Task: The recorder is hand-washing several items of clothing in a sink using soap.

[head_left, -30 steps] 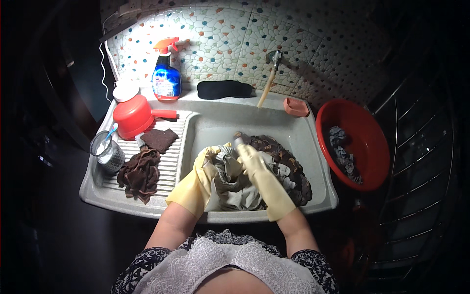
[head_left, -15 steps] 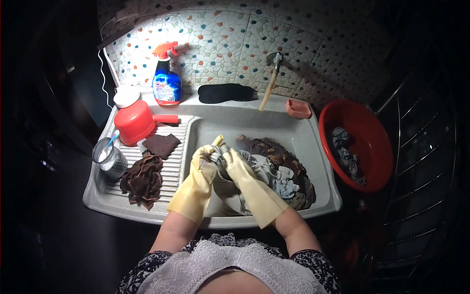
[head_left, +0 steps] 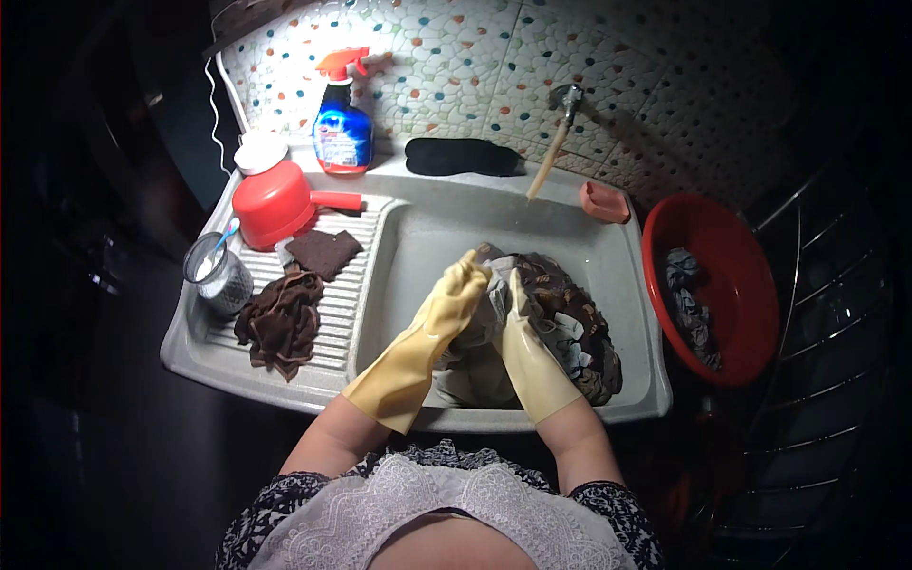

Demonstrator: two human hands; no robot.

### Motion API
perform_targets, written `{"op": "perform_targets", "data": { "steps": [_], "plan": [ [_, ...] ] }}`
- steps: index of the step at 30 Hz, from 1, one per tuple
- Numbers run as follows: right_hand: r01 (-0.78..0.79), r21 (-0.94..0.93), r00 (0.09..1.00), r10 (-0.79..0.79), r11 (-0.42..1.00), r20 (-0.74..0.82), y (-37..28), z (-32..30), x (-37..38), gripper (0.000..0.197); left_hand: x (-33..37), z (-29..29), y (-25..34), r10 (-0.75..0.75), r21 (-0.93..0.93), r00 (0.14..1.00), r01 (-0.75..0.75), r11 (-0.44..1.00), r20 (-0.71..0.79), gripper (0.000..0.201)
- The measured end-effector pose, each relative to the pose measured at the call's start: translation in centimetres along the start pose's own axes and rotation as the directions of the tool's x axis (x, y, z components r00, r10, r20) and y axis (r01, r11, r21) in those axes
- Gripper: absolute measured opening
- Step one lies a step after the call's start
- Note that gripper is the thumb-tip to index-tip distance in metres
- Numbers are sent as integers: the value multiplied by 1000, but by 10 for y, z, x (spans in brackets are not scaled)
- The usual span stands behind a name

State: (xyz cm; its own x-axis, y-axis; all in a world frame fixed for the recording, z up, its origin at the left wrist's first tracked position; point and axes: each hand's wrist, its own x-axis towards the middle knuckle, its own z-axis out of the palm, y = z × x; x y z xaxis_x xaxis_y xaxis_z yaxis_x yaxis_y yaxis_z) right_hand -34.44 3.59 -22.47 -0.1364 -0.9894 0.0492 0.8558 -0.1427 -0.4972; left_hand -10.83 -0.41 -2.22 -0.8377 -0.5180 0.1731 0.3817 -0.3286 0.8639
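Both my hands wear long pale-yellow rubber gloves and are over the basin of a grey laundry sink [head_left: 408,247]. My left hand [head_left: 463,290] is closed in a fist on a light grey garment [head_left: 492,306]. Right beside it, my right hand [head_left: 516,313] grips the same wet cloth, its fingertips partly hidden by folds. Below my hands, greyish cloth [head_left: 475,378] hangs into the basin. To the right lies a heap of dark patterned clothes [head_left: 594,328], with a pale blue-grey piece on it.
On the ribbed board at left are a brown cloth [head_left: 282,323], a scrub pad [head_left: 326,255], a red dipper [head_left: 274,204] and a jar [head_left: 220,275]. Behind stand a spray bottle [head_left: 343,133], a black insole-shaped pad [head_left: 461,158], a tap [head_left: 568,100] and a soap dish [head_left: 605,202]. A red tub [head_left: 736,304] is at right.
Both hands have shifted to the right over the basin, toward the clothes heap. My left hand's fingers are now bunched in a fist. The whole view has also shifted slightly.
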Motion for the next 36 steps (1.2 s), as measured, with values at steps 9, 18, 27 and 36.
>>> {"op": "perform_targets", "data": {
  "steps": [9, 18, 27, 36],
  "plan": [
    [56, -459, 638, -385, 887, -667, 76, 213, -17, 54, -24, -42, 36, 49, 610, 928, 203, 766, -370, 53],
    [1, -294, 716, -206, 956, -667, 80, 235, -22, 62, -40, -30, 91, -163, 835, 977, 205, 512, -140, 54],
    [-125, -334, 924, -13, 934, -383, 49, 241, -21, 55, -28, -93, 24, -405, -377, 908, 338, 862, -111, 31],
    [198, -643, 735, -546, 740, -402, 15, 192, -19, 41, -27, -55, 73, -354, -544, 931, 342, 766, 87, 57]
  ]
}}
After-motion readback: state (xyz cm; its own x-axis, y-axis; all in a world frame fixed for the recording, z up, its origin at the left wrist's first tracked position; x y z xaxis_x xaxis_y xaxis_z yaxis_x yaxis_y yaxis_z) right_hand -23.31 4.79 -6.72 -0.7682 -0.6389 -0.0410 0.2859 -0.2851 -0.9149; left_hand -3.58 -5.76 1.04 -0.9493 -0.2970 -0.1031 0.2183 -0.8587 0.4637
